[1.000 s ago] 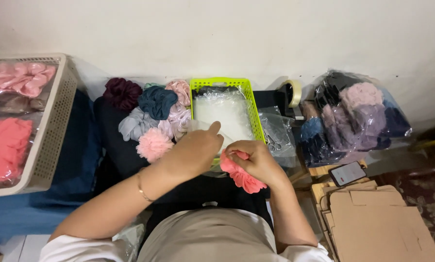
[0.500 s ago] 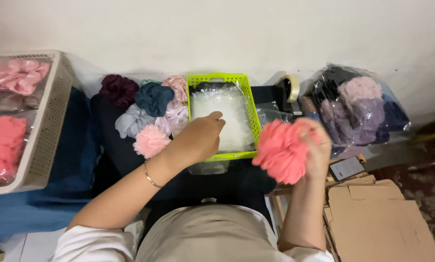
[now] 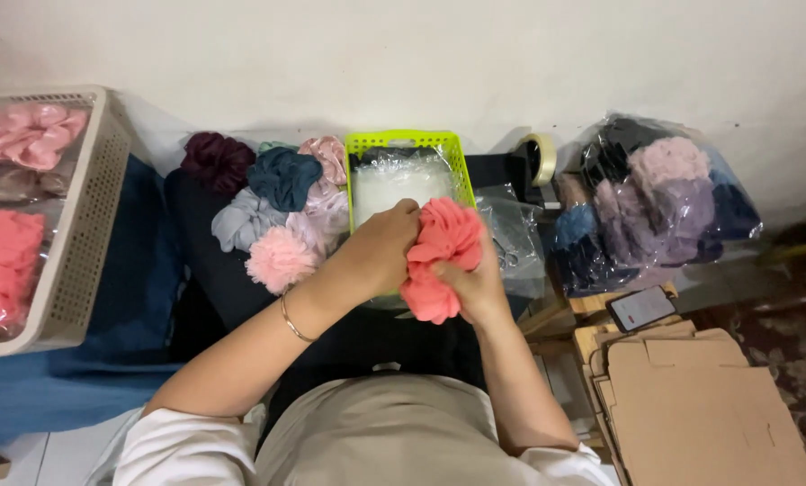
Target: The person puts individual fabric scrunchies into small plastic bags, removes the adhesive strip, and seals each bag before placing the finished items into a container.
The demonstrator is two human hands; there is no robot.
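A coral-pink fabric scrunchie (image 3: 441,254) is bunched between both my hands in front of my chest. My left hand (image 3: 380,249) grips its left side, a thin bracelet on that wrist. My right hand (image 3: 473,286) holds it from below and to the right. Just behind the hands stands a lime-green plastic basket (image 3: 401,141) with clear plastic bags inside. To its left lies a pile of scrunchies (image 3: 273,202) in maroon, teal, grey and pale pink.
A beige perforated bin (image 3: 84,225) with bagged pink scrunchies stands far left. A tape roll (image 3: 540,158) and a clear bag of dark and lilac scrunchies (image 3: 659,198) sit at right. A phone (image 3: 642,308) and flat cardboard boxes (image 3: 695,396) lie lower right.
My right hand swung the scrunchie out to the right, then brought it back to the middle. My left hand left the basket's bags and took hold of the scrunchie again.
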